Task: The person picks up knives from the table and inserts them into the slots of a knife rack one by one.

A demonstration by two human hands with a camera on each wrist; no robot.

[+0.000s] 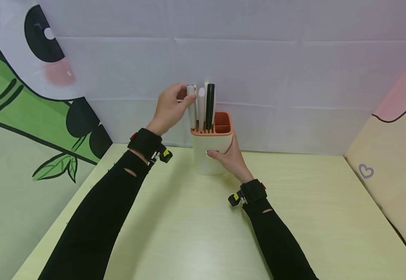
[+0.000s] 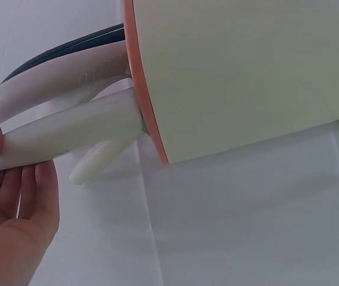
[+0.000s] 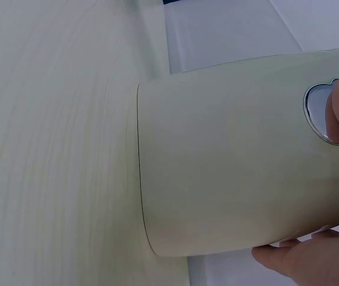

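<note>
I am pinching the top of the white handle [image 1: 191,105] with my left hand [image 1: 169,109], just left of the middle of the frame. The handle is standing straight up in the cream holder [image 1: 211,149], so its long way is pointing up. My right hand [image 1: 230,159] is wrapping around the holder from the right, lower down. My left hand is the nearer one to the handle.

Your left hand [image 1: 169,111] is raised beside the top of the knife block [image 1: 211,149], fingers and thumb pinching the leftmost white handle [image 1: 191,105]. Your right hand [image 1: 231,158] wraps the block's front lower down, thumb across its face, black-sleeved forearms extended.
</note>
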